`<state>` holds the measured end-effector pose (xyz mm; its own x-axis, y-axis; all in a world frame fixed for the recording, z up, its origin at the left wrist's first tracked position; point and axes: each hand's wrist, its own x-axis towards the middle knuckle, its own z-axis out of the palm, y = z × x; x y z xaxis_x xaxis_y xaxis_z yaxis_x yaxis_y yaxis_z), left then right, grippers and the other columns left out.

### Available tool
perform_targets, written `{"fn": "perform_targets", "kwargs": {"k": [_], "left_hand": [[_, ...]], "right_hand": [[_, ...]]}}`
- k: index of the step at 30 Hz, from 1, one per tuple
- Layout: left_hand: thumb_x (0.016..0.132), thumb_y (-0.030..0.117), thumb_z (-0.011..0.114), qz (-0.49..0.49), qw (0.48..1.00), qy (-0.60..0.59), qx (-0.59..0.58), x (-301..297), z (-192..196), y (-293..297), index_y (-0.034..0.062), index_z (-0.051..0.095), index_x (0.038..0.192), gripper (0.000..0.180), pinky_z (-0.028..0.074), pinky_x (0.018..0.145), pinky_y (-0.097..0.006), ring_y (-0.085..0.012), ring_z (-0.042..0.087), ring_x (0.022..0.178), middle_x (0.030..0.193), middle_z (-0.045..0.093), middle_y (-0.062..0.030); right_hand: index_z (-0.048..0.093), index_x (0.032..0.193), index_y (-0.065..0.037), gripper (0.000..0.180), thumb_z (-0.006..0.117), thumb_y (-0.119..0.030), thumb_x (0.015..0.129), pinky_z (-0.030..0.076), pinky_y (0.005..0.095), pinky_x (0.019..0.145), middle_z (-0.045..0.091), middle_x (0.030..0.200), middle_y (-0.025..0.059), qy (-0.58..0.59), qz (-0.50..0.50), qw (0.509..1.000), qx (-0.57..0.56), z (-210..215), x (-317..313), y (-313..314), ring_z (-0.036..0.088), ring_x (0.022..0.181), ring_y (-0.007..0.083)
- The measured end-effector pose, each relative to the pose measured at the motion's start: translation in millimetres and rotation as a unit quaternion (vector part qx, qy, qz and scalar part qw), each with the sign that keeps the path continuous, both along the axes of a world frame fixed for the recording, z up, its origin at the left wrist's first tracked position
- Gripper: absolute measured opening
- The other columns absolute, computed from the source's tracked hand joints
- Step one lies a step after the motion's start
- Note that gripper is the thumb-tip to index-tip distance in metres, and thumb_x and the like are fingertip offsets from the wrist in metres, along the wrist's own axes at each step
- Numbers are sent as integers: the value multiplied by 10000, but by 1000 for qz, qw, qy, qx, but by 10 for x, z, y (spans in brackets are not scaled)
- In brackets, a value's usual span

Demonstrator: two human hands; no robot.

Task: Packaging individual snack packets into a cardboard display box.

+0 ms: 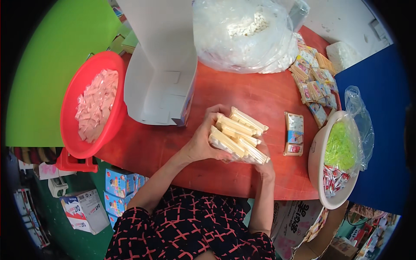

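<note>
Above the front middle of the red table, both hands hold a bundle of cream-coloured flat plastic packs (238,134) in clear film, their edges turned upward. My left hand (200,141) wraps round the left side of the bundle, its thumb toward me. The right side is held by my right hand (264,164), whose fingers are largely hidden behind the packs. One similar pack (295,135), with white pieces and a blue and red label, lies flat on the table to the right. An open white cardboard box (149,97) stands beyond my left hand, its flap raised.
At left, a red basin (69,123) holds pink packets (97,104). A clear bag of small white pieces (247,30) sits at the back. Labelled packs (314,82) are heaped at the back right. A white basin (317,158) at right holds green strands (340,147) and red-white sachets (334,180).
</note>
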<state>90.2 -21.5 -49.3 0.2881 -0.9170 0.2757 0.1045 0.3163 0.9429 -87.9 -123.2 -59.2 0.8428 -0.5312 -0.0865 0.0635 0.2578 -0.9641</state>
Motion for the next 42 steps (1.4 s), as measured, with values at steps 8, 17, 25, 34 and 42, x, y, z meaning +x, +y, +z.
{"fn": "perform_targets", "kwargs": {"k": [8,17,25,34,42], "left_hand": [[633,120,814,13,997,56,60,-97,-92,33,10,292,1217,791,398,958,-319,-169,453,1151,1230,457,-144],[657,72,798,251,957,57,133,-178,23,-595,9,334,1154,683,463,848,-330,-185,529,1011,1085,521,-128],[671,-27,747,338,918,155,137,-168,-29,-926,6,308,1130,636,490,799,-277,-157,540,968,1066,499,-108],[666,15,771,280,929,181,159,-38,-48,-920,-36,252,1229,767,492,830,-324,-210,547,1002,1115,492,-159],[687,215,758,385,819,-339,256,-75,-194,-512,-47,168,1386,951,251,1038,-478,-418,288,1230,1347,286,-295]], "right_hand": [[190,1416,-41,719,384,-530,925,367,378,1019,329,1399,154,-203,-67,974,75,33,-3,406,410,1244,256],[476,1213,-20,745,209,-643,902,449,345,885,551,1112,117,49,-289,923,248,201,809,-261,544,991,224],[249,1370,10,881,393,-679,841,260,387,1066,406,1295,150,-100,-274,956,-22,5,308,-113,391,1210,253],[191,1387,-1,910,764,-31,681,443,354,941,474,1250,147,-22,-350,936,11,-27,344,-130,522,1098,249],[458,1225,-4,656,789,-44,659,522,331,840,592,1111,82,-115,-360,922,85,-43,50,-94,601,966,194]]}}
